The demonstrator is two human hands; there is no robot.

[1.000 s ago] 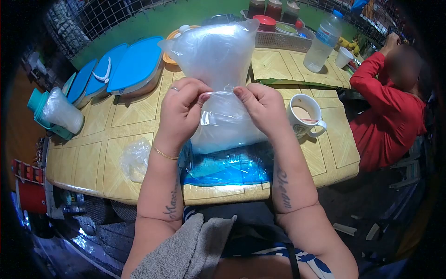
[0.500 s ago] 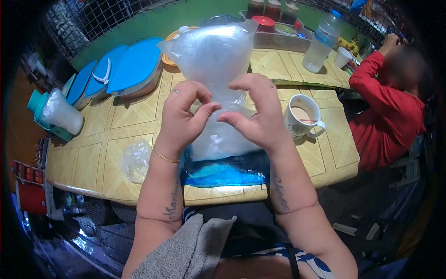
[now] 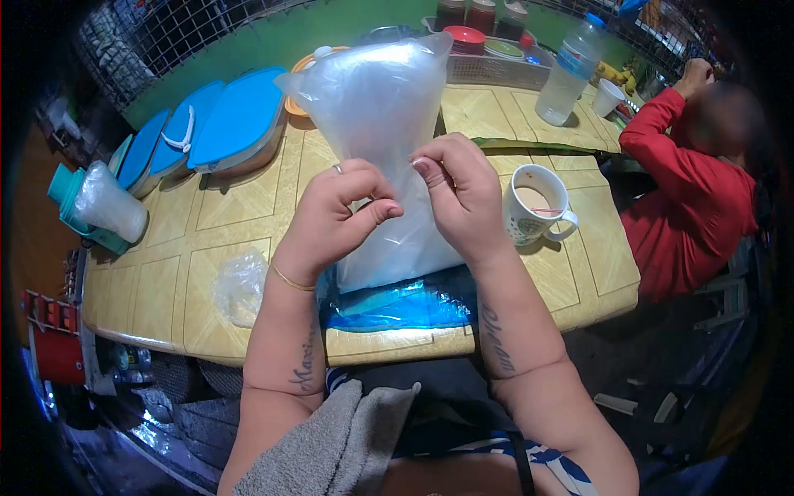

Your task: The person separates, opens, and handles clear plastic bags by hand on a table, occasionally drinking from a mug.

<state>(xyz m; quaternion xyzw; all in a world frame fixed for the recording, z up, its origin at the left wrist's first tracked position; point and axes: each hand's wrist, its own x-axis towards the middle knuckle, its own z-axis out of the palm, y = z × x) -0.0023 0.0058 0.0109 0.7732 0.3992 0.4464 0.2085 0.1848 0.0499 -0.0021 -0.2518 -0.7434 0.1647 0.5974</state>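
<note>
- Head view: the clear plastic bag [image 3: 368, 91] is lying lengthwise on the table [image 3: 223, 198], in front of the person, its near end now covering more of the blue plastic [image 3: 413, 306] than a second ago.
- Left hand [image 3: 335, 215] no longer pinching as then; thumb and fingers curving apart over the bag, released.
- Right hand [image 3: 463, 198], spread wide half a second ago, is drawing thumb to forefinger; cannot tell whether film is between.
- Mug [image 3: 538, 207] staying beside it.
</note>
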